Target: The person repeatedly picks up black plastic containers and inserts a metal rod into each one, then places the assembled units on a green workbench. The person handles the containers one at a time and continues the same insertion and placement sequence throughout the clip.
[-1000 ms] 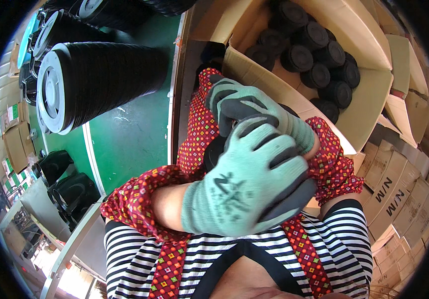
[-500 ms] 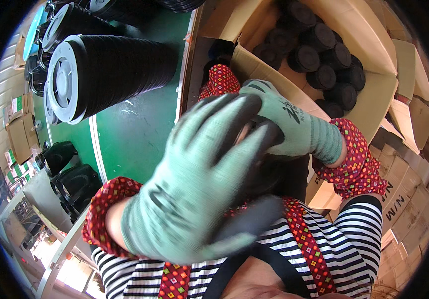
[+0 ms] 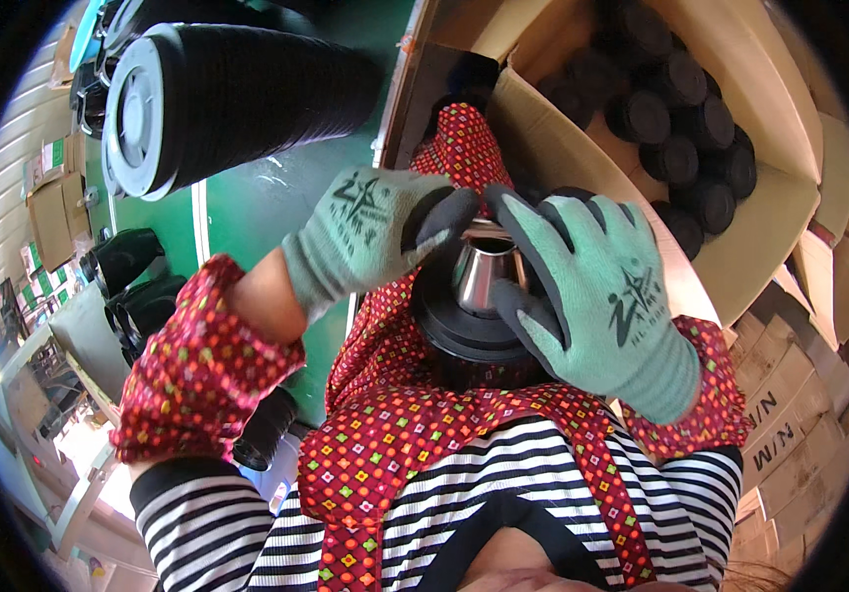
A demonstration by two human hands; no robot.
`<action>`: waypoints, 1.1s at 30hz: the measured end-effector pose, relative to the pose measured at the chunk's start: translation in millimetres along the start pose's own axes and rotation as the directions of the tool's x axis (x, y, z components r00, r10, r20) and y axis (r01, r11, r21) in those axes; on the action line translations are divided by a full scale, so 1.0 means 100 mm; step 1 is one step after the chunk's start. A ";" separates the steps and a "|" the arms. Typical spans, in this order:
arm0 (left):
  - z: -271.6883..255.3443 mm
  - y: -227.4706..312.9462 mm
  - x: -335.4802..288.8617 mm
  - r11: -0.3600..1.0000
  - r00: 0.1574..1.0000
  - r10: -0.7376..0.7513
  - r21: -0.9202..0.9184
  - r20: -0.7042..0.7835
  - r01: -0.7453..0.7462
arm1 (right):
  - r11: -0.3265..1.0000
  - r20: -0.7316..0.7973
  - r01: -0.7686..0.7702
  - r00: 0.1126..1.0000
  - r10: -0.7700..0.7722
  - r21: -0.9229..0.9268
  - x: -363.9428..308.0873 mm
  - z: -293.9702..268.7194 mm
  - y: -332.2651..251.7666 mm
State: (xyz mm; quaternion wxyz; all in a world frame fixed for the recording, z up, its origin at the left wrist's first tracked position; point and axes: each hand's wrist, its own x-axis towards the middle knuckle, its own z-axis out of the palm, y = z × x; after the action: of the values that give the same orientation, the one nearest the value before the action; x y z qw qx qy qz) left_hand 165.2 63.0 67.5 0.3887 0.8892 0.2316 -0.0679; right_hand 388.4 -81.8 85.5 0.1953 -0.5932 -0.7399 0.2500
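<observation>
In front of my body is a round black part with a shiny metal cone standing up from its middle. My left hand, in a green glove with dark fingertips, is closed in a pinch at the cone's upper rim; what lies between its fingers is too small to make out. Gloved alike, my right hand curls round the cone from the right, fingertips at the top and thumb low on its side. Thin pale edges, perhaps a ring, show between the two hands' fingertips.
A long stack of black discs with a grey end face lies on the green table at left. At the upper right, an open cardboard box holds several black round parts. Cartons are piled farther right.
My left hand has drawn back from over the part and turned, now pinching at the cone's top. My right hand has come round to the cone's right side. The metal cone now shows.
</observation>
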 end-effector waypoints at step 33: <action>0.39 1.32 0.77 0.935 0.950 0.310 0.167 0.036 -0.312 | 0.375 -0.281 0.514 0.804 -0.524 0.772 1.11 0.86 0.71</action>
State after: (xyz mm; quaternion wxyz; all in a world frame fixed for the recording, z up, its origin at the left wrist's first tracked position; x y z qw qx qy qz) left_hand 296.6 -15.8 104.6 0.3181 0.9443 0.0796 -0.0291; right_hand 369.4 27.0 -26.9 0.5108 -0.1684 -0.6844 0.4922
